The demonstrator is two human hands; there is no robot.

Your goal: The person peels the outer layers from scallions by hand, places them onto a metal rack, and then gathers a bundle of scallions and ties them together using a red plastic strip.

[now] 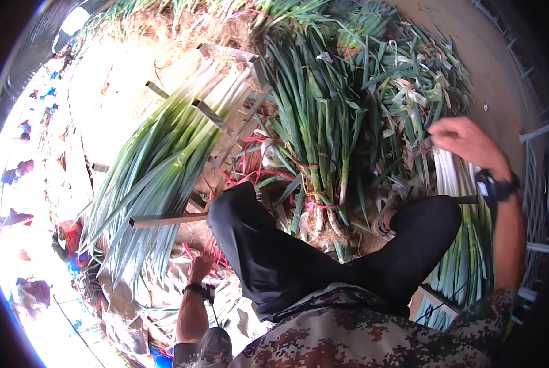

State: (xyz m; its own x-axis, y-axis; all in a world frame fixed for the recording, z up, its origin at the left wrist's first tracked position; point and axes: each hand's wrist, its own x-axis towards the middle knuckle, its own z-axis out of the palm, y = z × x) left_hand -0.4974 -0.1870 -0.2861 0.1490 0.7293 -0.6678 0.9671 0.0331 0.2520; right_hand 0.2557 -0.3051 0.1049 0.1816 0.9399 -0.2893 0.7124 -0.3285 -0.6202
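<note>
Between my bent legs lies a tied bundle of green onions (pixel 317 116), leaves pointing away, with pink twine round its lower stalks. My right hand (pixel 468 142) is raised at the right, above the white stalks of another pile of green onions (pixel 449 175). Its fingers are loosely bent and slightly blurred, with nothing seen in them. Low on the left, my left hand (pixel 201 267) is closed among strands of red twine (pixel 215 250); its fingertips are partly hidden. A large pile of green onions (pixel 170 156) rests on a metal rack (pixel 164 219) to the left.
Loose leaves and trimmings (pixel 409 80) heap up at the far right, beside bare floor (pixel 495 80). More green onions (pixel 293 12) lie along the far side. Metal bars (pixel 210 116) stick up around the left pile. Metal railing (pixel 535 208) stands at the right edge.
</note>
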